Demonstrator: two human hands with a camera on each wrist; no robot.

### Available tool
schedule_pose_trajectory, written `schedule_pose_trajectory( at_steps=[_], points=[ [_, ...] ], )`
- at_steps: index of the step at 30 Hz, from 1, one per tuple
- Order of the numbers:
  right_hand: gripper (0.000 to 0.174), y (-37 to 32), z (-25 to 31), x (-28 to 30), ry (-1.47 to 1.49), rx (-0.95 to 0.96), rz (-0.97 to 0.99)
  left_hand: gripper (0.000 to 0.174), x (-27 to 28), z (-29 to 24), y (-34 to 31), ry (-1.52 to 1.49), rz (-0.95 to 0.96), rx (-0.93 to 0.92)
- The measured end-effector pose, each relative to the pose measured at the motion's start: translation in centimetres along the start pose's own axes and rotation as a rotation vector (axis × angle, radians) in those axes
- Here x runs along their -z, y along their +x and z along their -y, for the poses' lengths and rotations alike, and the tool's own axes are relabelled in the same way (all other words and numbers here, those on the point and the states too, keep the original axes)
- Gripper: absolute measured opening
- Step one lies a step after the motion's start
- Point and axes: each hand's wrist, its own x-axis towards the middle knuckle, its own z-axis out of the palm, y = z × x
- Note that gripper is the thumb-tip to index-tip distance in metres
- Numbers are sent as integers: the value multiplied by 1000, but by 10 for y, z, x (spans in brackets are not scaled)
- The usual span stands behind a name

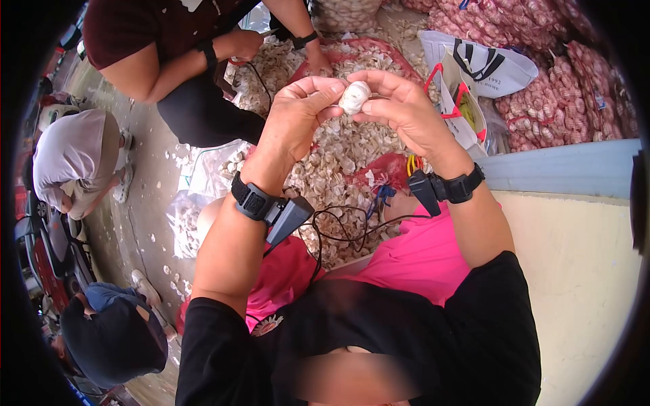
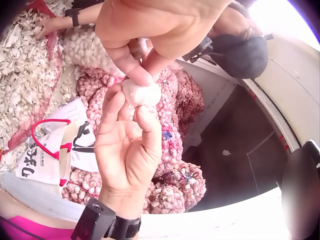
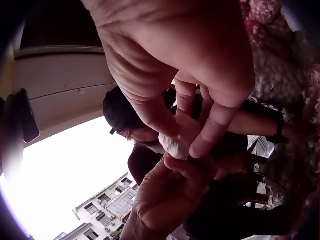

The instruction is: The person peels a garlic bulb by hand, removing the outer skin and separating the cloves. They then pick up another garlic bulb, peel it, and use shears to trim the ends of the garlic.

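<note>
A white garlic bulb [image 1: 354, 98] is held up between both hands over a heap of papery garlic skins [image 1: 352, 152]. My left hand [image 1: 298, 111] pinches it from one side with thumb and fingertips. From the other side my right hand [image 1: 409, 115] grips it, thumb below and fingers above. In the left wrist view the bulb [image 2: 141, 93] shows smooth and pale, with the right hand [image 2: 125, 150] turned palm up beneath it. The right wrist view shows the bulb [image 3: 176, 143] partly hidden behind the right hand's fingers.
Red net sacks of garlic [image 1: 555, 101] are piled at the far right. A white tote bag [image 1: 467, 101] stands in front of them. Across the heap another person [image 1: 149, 40] reaches into the skins. Black cables [image 1: 345, 230] hang below the wrists. A pale ledge [image 1: 569, 257] lies right.
</note>
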Motion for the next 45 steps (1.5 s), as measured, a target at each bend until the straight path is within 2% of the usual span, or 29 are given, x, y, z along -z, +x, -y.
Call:
schedule_pose_trajectory(
  at_steps=[5, 9, 11, 13, 16, 17, 20, 22, 24, 27, 28, 30, 34, 36, 38, 39, 41, 42, 44, 45],
  points=[
    [40, 3, -3, -1, 48, 95, -74, 18, -13, -4, -6, 166, -44, -78],
    [40, 2, -1, 0, 105, 78, -53, 17, -10, -1, -5, 279, -2, -163],
    [39, 2, 0, -1, 150, 66, 24, 16, -10, -2, -7, 344, -9, -186],
    [39, 3, -2, -2, 158, 80, 1, 18, -15, 0, -7, 384, -62, -234],
    [40, 2, -1, -5, 151, 78, -21, 22, -21, -4, -9, 370, -73, -193],
    [40, 2, 0, -7, 134, 63, -20, 30, -16, 3, -4, 553, -76, -309],
    [36, 0, -2, -11, 213, 33, 5, 32, -15, 6, -2, 697, -63, -407],
    [38, -2, 1, -13, 195, 36, 39, 32, -15, 10, 1, 606, -82, -410],
    [39, -1, 2, -11, 174, 42, 75, 32, -14, 10, 4, 726, -136, -537],
    [43, -2, 2, -10, 206, 66, 84, 33, -16, 8, 3, 677, -240, -459],
    [44, -2, 6, -15, 308, 101, 68, 33, -14, 8, 4, 674, -242, -461],
    [44, -1, 9, -15, 410, 134, 58, 28, -7, 8, 5, 585, -269, -299],
    [40, 2, 6, -2, 562, 59, 94, 23, -15, 7, 2, 466, -196, -446],
    [40, 2, 5, -3, 604, 24, 120, 19, -16, 7, -1, 481, -147, -404],
    [41, 2, 7, -7, 668, -88, 61, 20, -13, 9, 0, 460, -165, -360],
    [41, 2, 3, -6, 665, -98, 67, 21, -13, 9, 0, 443, -163, -272],
    [36, 3, -14, 3, 486, -128, 3, 26, -14, 15, -2, 392, -159, -168],
    [33, 5, -23, 6, 466, -178, -47, 26, -10, 29, 6, 601, -260, -340],
    [20, 7, -45, 11, 429, -343, -191, 23, -8, 55, 20, 538, -329, -451],
    [15, 8, -57, 9, 325, -385, -231, 20, -10, 56, 19, 621, -321, -452]
  ],
)
